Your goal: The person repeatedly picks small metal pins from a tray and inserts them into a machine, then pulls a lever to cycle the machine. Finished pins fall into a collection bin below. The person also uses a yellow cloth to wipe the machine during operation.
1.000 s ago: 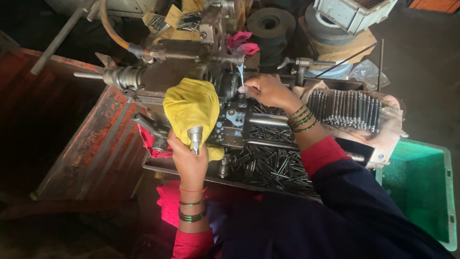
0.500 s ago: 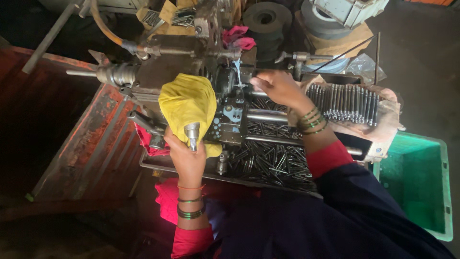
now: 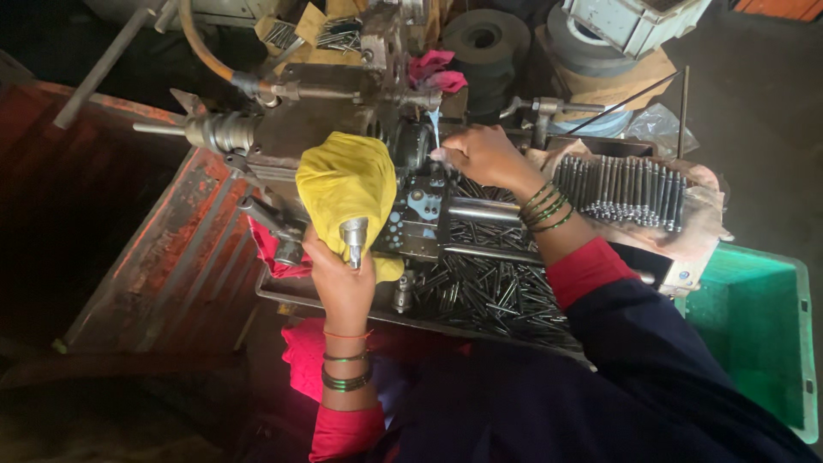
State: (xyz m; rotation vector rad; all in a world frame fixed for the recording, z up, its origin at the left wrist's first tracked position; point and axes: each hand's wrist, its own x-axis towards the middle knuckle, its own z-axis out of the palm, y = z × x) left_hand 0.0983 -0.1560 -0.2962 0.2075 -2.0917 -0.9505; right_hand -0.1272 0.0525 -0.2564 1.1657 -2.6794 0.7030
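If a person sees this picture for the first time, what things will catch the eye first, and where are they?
First is the bright yellow cloth wrapped over a lever of the grey machine at centre; the left hand grips the lever's metal handle just below it. To the right, the right hand reaches into the machine. Below it a tray holds a heap of dark metal rods, and a green crate stands at the far right.

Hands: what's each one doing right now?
Left hand: closed on the lever by the yellow cloth.
Right hand: fingers pinched at the machine; contents unclear.
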